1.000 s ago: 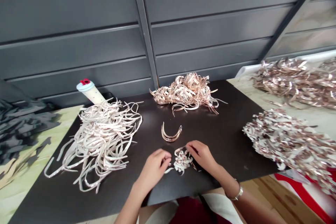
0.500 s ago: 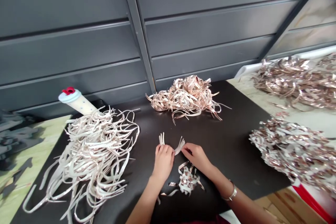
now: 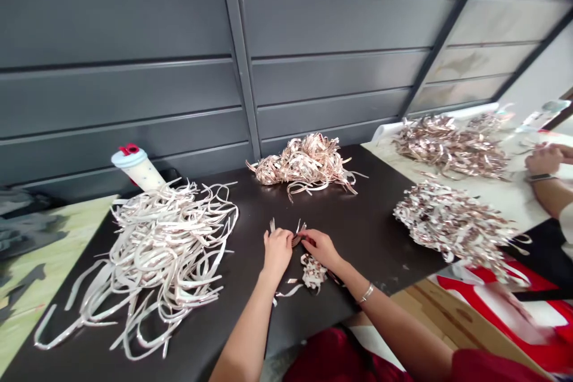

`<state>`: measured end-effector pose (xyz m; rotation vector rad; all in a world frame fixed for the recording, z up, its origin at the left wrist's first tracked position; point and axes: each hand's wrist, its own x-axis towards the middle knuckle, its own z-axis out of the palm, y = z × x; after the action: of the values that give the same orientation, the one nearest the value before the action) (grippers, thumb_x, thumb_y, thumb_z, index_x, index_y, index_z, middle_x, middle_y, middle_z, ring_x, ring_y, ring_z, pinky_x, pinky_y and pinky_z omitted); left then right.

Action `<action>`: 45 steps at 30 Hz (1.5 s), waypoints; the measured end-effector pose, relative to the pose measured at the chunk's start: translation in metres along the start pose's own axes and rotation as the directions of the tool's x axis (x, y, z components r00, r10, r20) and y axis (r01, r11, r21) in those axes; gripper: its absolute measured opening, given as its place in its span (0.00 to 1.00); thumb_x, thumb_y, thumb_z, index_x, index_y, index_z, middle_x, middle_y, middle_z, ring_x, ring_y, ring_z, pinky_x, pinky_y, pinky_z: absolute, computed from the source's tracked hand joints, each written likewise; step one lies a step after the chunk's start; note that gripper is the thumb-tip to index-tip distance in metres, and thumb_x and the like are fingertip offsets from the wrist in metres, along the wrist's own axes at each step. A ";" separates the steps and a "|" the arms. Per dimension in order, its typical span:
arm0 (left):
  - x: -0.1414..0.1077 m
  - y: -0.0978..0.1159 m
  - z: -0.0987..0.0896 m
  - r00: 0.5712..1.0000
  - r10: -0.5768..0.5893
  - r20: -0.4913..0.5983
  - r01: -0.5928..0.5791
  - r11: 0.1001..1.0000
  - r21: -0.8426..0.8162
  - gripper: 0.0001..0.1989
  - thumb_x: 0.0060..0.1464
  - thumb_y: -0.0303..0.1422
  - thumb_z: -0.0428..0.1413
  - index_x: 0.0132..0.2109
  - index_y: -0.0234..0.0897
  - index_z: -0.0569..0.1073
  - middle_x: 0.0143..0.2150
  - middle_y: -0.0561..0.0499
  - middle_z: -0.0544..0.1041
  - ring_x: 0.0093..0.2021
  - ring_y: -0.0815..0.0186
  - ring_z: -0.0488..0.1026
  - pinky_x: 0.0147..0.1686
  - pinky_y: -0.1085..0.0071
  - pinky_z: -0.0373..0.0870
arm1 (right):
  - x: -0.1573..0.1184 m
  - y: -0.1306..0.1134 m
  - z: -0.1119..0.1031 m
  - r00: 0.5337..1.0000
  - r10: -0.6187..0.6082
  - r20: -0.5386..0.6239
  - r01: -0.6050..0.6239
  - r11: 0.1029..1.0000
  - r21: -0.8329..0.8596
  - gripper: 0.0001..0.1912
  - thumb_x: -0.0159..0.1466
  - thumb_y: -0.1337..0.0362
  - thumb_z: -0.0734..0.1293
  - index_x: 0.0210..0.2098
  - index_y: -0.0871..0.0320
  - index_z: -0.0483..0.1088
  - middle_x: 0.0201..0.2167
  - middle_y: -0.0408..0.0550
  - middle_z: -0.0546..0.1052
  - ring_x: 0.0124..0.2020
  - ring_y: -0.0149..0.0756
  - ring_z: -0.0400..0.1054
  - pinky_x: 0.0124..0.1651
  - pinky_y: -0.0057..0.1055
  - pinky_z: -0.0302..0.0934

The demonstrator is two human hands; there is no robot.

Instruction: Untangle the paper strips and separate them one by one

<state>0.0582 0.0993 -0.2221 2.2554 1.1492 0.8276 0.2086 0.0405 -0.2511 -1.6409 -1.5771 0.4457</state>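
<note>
My left hand (image 3: 277, 250) is closed on a small bunch of thin strips (image 3: 296, 240), with their tips poking up above its fingers. The other end of the bunch curves across to my right hand (image 3: 322, 249), whose thumb and fingers pinch it. Just below the hands, on the black table (image 3: 358, 209), lies a small heap of short cut strips (image 3: 314, 274). To the left spreads a big loose pile of long white, shiny-edged strips (image 3: 179, 239). Behind the hands is a tangled rose-gold bundle (image 3: 308, 161).
A pale tumbler with a red cap (image 3: 138, 167) leans behind the left pile. Heaps of crinkled strips (image 3: 452, 221) and rose-gold strips (image 3: 452, 146) lie at right. A co-worker's hand (image 3: 545, 158) is at far right. Grey panels (image 3: 340, 24) stand behind; a cardboard box (image 3: 465, 322) is below right.
The view has swung right, bringing a co-worker's hands in. My right hand has come closer to my left, and the strips between them now look bent over and darker.
</note>
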 end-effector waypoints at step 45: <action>-0.068 0.073 -0.079 0.837 -0.508 0.204 0.491 0.534 -0.688 0.17 0.51 0.45 0.56 0.26 0.35 0.69 0.15 0.56 0.67 0.16 0.73 0.63 0.18 0.77 0.60 | -0.027 -0.115 -0.062 0.984 -0.092 0.150 0.009 0.877 0.480 0.11 0.63 0.62 0.64 0.30 0.58 0.76 0.23 0.45 0.76 0.22 0.29 0.67 0.25 0.24 0.59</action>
<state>0.0116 0.0145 -0.1397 1.1673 1.1242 0.8514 0.1727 -0.0148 -0.1353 -1.2017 -1.4736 0.8904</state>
